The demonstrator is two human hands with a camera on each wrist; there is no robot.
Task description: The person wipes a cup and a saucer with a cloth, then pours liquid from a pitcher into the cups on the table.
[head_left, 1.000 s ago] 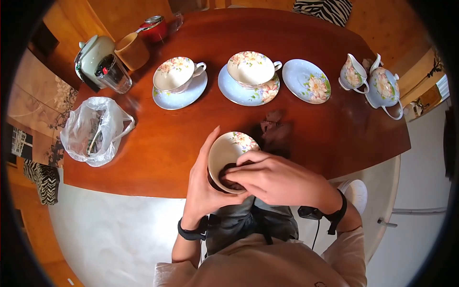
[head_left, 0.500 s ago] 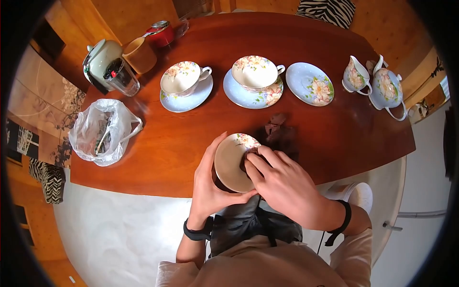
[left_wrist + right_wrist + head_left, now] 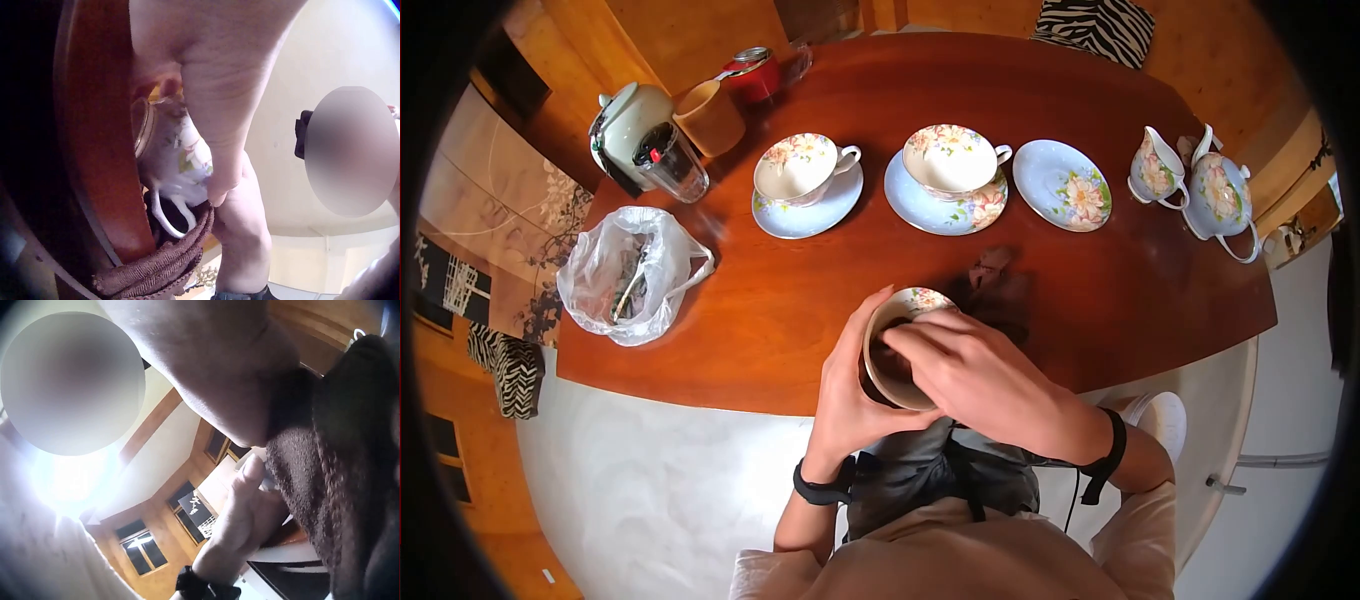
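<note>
A flowered cup (image 3: 884, 370) is held tilted near the table's front edge by my left hand (image 3: 840, 405), its fingers and thumb around the outside. The fingers of my right hand (image 3: 1000, 385) reach inside the cup. In the left wrist view, the cup's flowered wall (image 3: 194, 147) and white handle show, with a brown cloth (image 3: 169, 265) hanging below at the right hand (image 3: 240, 231). The cloth (image 3: 300, 475) also fills the right side of the right wrist view, beside the left hand (image 3: 240, 519). The right fingertips are hidden.
Two cups (image 3: 795, 170) (image 3: 945, 160) stand on blue saucers; another saucer (image 3: 1060, 187) lies beside them. A creamer (image 3: 1152, 172) and teapot (image 3: 1222, 195) are at the right. A plastic bag (image 3: 630, 275), a glass (image 3: 675, 170), a jar (image 3: 632, 125) and a wooden cup (image 3: 710, 118) are left.
The right hand's fingers have shifted from near the flowered rim deeper into the cup. The cup's tilt has changed slightly in the left hand, and the head view has shifted.
</note>
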